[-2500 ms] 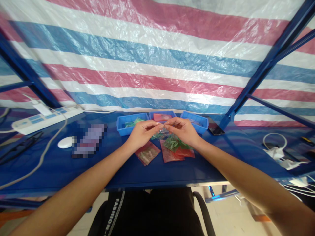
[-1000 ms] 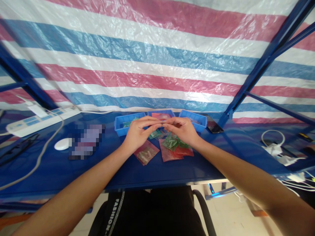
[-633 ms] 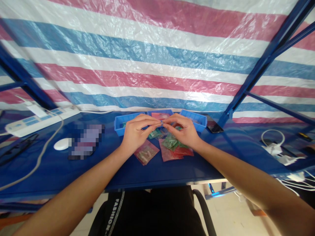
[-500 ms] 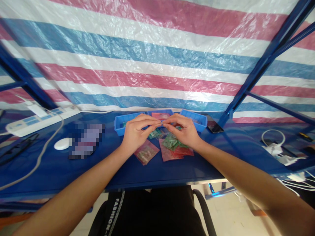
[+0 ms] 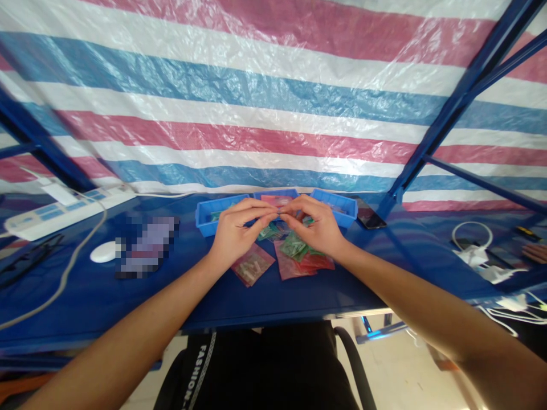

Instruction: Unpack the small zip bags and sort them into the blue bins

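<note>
My left hand (image 5: 241, 228) and my right hand (image 5: 314, 225) meet fingertip to fingertip above the desk, both pinched closed. Whatever sits between their fingertips is too small to make out. Below my left hand lies a pink plastic bag (image 5: 253, 265) with small pale pieces inside. Under my right hand, a pile of small green pieces (image 5: 294, 246) rests on red and pink bags (image 5: 290, 269). Behind the hands stand three blue bins: a left bin (image 5: 205, 228), a middle bin (image 5: 276, 194) with a pink bag in it, and a right bin (image 5: 348, 219).
A black phone (image 5: 371, 213) lies right of the bins. On the left are a white power strip (image 5: 64, 210), a white oval object (image 5: 105, 251), a blurred-out item (image 5: 149, 247) and dark glasses (image 5: 29, 259). White chargers (image 5: 481, 256) and another person's hand (image 5: 536, 252) are at right.
My hands stay pinched together, with only slight finger movement. The view has shifted a little. Another person's hand has appeared at the right edge.
</note>
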`<state>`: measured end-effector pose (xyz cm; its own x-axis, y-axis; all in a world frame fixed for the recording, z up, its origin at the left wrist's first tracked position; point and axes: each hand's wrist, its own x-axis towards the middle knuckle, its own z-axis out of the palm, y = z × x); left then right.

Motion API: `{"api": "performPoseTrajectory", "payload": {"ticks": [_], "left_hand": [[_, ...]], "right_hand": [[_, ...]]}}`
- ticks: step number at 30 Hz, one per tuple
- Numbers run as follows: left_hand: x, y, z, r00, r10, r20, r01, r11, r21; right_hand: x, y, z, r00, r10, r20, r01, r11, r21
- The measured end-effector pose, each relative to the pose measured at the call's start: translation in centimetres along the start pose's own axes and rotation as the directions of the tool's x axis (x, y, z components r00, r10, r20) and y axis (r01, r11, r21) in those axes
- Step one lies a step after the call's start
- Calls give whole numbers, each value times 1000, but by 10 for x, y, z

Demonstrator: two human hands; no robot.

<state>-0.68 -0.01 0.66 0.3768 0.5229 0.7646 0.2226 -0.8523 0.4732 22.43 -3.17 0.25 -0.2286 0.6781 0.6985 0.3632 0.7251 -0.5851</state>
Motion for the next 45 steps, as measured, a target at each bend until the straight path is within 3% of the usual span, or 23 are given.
{"api": "performPoseTrajectory", "payload": {"ticks": [6,11,17,22,25,31,40,45], "left_hand": [[1,-9,4,981,-186,47,192,952,-238],[1,-10,7,956,-249,156,279,935,-218],[0,-14,6,955,-264,136,285,944,-166],[0,-13,6,951,-269,153,299,927,-226],[0,-12,6,955,-265,133,286,942,-176],[0,-14,5,958,-258,124,275,951,-143],[1,-15,5,961,-252,112,267,953,-146],[0,-13,7,940,-306,149,328,931,-158]], "right_hand": [[2,10,5,1000,-12,-13,12,998,57],[2,13,8,995,67,-75,-59,993,104],[1,12,8,992,112,-66,-100,983,157],[0,15,8,998,65,-24,-64,997,44],[0,16,9,999,51,-8,-51,998,23],[-1,15,12,991,85,-99,-74,991,109],[-3,15,11,993,81,-87,-62,977,205],[-1,17,12,981,153,-118,-115,955,275]]}}
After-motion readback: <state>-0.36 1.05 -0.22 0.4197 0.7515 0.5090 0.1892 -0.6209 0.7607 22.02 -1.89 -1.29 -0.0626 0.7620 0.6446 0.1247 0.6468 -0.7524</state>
